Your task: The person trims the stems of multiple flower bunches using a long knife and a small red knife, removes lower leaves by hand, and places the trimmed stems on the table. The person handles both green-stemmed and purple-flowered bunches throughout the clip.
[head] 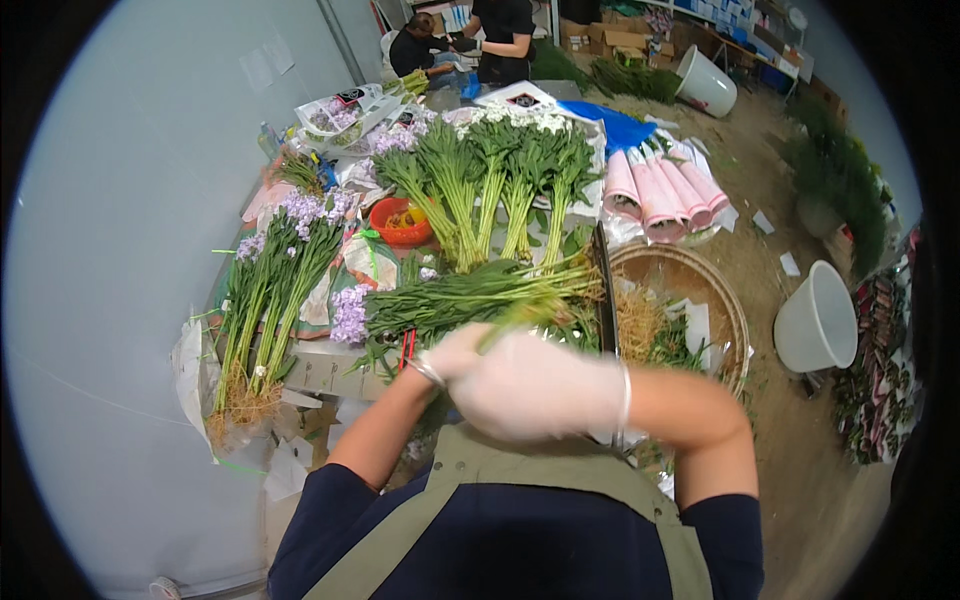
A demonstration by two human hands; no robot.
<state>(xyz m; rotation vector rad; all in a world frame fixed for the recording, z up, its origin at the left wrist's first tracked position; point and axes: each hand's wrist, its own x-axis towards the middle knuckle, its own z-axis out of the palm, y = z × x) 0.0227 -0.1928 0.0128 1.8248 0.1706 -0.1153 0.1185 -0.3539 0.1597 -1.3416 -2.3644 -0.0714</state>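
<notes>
My left hand point(457, 352) and my right hand point(536, 386), both in white gloves, are close together at the table's near edge, the right one blurred by motion. A blurred green stem or leaf bit point(517, 319) shows at the fingers; which hand grips it I cannot tell. Just beyond lies a bunch of lilac-flowered stems point(465, 296), blooms left, roots right. Behind it several bunches of white-flowered stems point(487, 180) are fanned out. More lilac bunches with roots point(277, 292) lie at the left. A red-handled tool point(407, 346) lies beside my left wrist.
A red plastic basket point(401, 234) stands mid-table. Right of the dark metal edge point(606, 300) is a round tub point(739, 322) with root and leaf trimmings. Pink paper-wrapped bundles point(660, 195) lie behind it. White buckets point(816, 319) are on the floor; two people point(506, 45) are at the back.
</notes>
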